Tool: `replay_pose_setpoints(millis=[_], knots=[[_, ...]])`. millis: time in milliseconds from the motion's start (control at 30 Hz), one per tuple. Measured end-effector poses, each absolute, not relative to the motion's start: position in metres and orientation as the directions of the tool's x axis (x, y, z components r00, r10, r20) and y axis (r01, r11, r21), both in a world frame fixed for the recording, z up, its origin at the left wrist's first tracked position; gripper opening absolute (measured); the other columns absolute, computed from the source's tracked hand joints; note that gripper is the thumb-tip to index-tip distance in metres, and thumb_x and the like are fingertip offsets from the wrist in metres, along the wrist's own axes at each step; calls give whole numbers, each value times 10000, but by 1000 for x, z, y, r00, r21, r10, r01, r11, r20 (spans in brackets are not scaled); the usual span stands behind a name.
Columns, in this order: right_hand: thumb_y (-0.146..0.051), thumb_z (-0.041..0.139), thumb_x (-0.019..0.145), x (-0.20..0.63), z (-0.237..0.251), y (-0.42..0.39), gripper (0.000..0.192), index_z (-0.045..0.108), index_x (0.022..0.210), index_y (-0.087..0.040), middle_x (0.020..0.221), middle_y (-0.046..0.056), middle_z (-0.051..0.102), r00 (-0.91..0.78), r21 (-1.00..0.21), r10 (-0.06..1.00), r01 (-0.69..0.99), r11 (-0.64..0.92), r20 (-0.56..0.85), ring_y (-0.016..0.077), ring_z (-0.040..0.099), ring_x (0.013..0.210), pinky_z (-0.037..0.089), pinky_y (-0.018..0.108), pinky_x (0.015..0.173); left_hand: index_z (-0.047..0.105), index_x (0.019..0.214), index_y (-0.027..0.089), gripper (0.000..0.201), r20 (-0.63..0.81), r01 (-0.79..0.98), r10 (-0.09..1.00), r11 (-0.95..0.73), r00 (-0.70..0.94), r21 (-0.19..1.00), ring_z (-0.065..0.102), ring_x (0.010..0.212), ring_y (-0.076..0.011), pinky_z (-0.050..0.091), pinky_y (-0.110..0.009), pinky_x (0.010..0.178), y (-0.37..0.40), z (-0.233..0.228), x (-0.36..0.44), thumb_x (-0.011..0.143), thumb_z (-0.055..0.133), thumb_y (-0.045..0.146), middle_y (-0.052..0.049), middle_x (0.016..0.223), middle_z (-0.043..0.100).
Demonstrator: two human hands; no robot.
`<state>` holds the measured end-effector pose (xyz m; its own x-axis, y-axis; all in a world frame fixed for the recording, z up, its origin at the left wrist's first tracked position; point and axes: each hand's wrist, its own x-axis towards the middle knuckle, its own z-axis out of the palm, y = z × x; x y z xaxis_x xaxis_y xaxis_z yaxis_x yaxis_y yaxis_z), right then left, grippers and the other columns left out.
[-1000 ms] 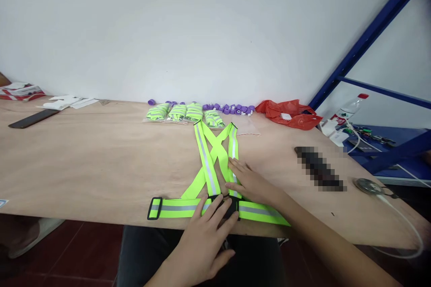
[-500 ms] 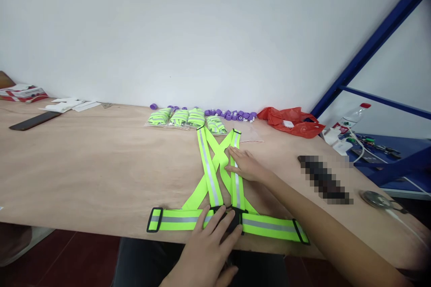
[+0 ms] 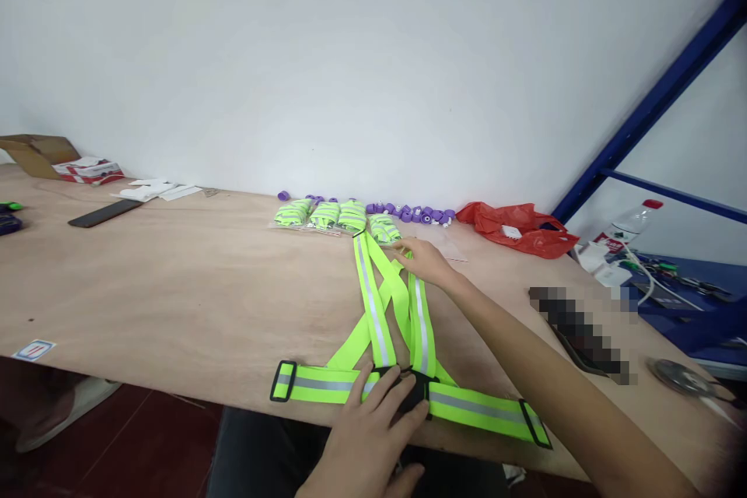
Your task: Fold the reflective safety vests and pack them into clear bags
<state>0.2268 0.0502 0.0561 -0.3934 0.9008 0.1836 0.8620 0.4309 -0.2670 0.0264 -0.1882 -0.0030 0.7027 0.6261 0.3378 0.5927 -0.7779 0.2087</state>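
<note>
One harness [image 3: 371, 303] — beneath left hand [image 3: 370, 436], right hand [image 3: 428, 261] at top.

workshop — long bench [image 3: 175, 288], bagged straps [image 3: 352, 215]

Soft, even light, its source hard to tell, brightens the white wall [image 3: 327, 78] behind the reflective harness [image 3: 373, 311], whose silver stripes read pale grey. Shadows around its straps are faint. Below the harness, the red floor tiles [image 3: 125, 436] sink into dimness. To its right, mosaic blocks mask most of a dark slab [image 3: 576, 355]; farther right, a round device [image 3: 682, 379] looks smeared. Far above and right of the harness, the corner blackens.
</note>
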Motion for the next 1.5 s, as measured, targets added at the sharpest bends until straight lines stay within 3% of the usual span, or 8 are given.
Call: replay_pose_setpoints(millis=[200,367,500,733,833,1033,1267,1500], knots=[[-265,636,895,162,76,101,172,654,1039,-174,1162,102,667,-504,-88,860,856,510,84,238,615,1069,480,317,859,574,1332,260,541,528,605,530,-795,663,38,520,1319,-244,82,-532,1248,-182,-17,32,901,583,586,-41,1397,596],[-372,600,963,125,77,138,311,611,1192,-162,1184,82,638,-489,26,868,870,493,-91,204,645,999,554,415,864,650,1187,303,285,773,670,363,-734,520,-106,624,1182,-208,47,-591,1229,-170,-53,45,936,608,433,-9,1268,679],[-354,603,965,115,77,158,319,603,1224,-168,1225,93,626,-459,99,863,868,486,-210,211,645,1023,562,414,871,690,1048,316,140,876,708,284,-700,390,-88,663,1108,-189,121,-635,1211,-164,-63,56,923,643,276,17,1155,722],[-357,605,963,112,84,168,328,599,1235,-173,1242,91,619,-466,168,830,832,529,-307,218,641,1040,560,421,879,713,948,291,75,933,704,245,-710,264,-13,675,1058,-171,137,-605,1225,-162,-50,60,913,653,263,26,1049,747],[-349,605,963,112,91,166,309,609,1214,-169,1212,85,636,-508,181,805,799,573,-306,207,647,1017,558,413,869,713,959,288,84,931,701,254,-714,264,-4,669,1073,-172,138,-596,1228,-162,-49,60,917,648,256,21,1049,744],[-73,588,863,119,111,158,286,681,1121,-152,1171,154,670,-624,225,754,720,656,-205,272,656,1026,485,323,784,697,1017,285,119,872,691,359,-722,334,33,649,1114,-190,83,-615,1224,-170,-51,56,938,609,274,6,1125,721],[-150,527,901,139,107,153,377,552,1276,-178,1286,133,598,-667,223,744,721,656,-36,261,645,1015,444,305,751,657,1180,281,255,790,653,388,-757,475,-21,606,1193,-210,32,-589,1225,-173,-46,43,958,572,374,-11,1225,693],[-151,563,893,141,68,146,330,608,1220,-156,1209,161,656,-648,190,762,748,636,0,282,623,1084,438,318,857,708,984,293,99,882,658,336,-752,330,40,671,1065,-158,132,-560,1234,-169,-46,55,916,646,255,30,1075,739]])
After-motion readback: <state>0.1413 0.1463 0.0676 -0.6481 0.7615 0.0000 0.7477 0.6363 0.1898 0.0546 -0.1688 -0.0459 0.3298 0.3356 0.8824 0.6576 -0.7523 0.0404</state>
